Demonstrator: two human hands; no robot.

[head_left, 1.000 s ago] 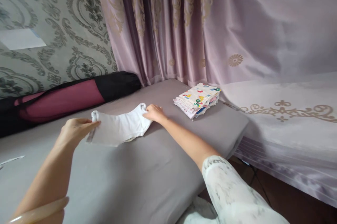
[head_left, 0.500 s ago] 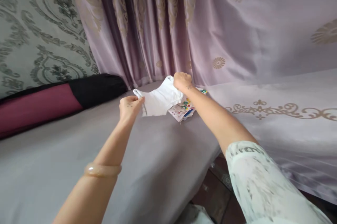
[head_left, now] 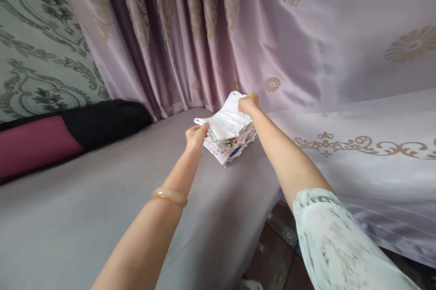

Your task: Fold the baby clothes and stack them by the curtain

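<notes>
A small white folded garment, perhaps a top or underwear, lies over a stack of folded printed clothes. My left hand pinches its near left corner between thumb and fingers. At the opposite side, my right hand is closed on the garment's right edge. Coloured prints show along the front of the stack below, while the white cloth covers most of its top.
The stack rests on a grey sheet-covered bed. A black and maroon bolster lies along the wall at left. Purple patterned curtains hang right behind the stack. Dark floor shows beyond the bed's edge.
Both hands have carried the white garment to the right, from beside the stack to on top of it. The view has also shifted slightly to the right.
</notes>
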